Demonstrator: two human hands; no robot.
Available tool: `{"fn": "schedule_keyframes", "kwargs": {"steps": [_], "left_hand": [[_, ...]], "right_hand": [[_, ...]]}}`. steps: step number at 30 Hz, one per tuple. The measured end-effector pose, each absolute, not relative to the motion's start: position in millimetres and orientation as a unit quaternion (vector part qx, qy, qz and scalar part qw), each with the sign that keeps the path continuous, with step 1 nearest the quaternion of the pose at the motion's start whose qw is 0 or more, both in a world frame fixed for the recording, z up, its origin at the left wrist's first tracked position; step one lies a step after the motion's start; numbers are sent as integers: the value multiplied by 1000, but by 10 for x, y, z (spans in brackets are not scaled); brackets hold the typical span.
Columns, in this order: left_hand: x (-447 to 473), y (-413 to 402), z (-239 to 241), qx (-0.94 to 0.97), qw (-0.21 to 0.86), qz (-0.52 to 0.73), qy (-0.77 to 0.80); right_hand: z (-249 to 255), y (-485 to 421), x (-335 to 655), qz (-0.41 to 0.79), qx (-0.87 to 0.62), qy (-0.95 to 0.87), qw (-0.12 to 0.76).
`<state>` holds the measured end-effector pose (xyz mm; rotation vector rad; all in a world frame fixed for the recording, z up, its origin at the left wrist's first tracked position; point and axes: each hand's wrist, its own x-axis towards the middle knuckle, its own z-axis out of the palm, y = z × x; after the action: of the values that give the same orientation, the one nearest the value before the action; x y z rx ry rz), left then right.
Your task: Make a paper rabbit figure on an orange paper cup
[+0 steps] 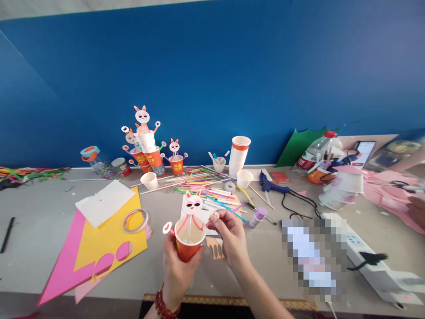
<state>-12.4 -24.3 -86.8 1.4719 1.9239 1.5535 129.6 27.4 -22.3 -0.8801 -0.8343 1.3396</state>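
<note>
My left hand (181,266) is wrapped round a red paper cup (189,252), tilted so its white inside shows. From the cup rises a paper rabbit (192,205) with orange ears and a pink-marked face, on a thin stick. Its orange arms bend over the rim, and a white paw disc (167,227) sticks out on the left. With thumb and fingers my right hand (230,237) pinches the rabbit's other paw (213,217) at the cup's right side. An orange paper scrap with cut-outs (215,248) lies just beside the cup.
Finished rabbit cups (154,159) stand at the back left. Pens and straws (202,179) are strewn mid-table near stacked paper cups (238,157). A glue gun (272,184), glue stick (257,217) and power strip (361,248) lie right; coloured paper (113,239) and a tape roll (135,220) left. Another person's hand (416,210) is far right.
</note>
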Motion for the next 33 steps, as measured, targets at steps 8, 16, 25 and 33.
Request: {"fn": "schedule_keyframes", "kwargs": {"steps": [8,16,25,33], "left_hand": [[-133,-235,-949,499,152,551,652],[-124,-241,-865,503,147,542,657],[-123,-240,-844,497,171,555,645],[-120,-233,-821,504,148,550,650]], "right_hand": [[-214,270,1297,586,-379,-366,616],[-208,268,1297,582,-380,-365,619],[-180,260,1293,585,-377,-368,616],[-183,257,1294,577,-382,-377,615]]}}
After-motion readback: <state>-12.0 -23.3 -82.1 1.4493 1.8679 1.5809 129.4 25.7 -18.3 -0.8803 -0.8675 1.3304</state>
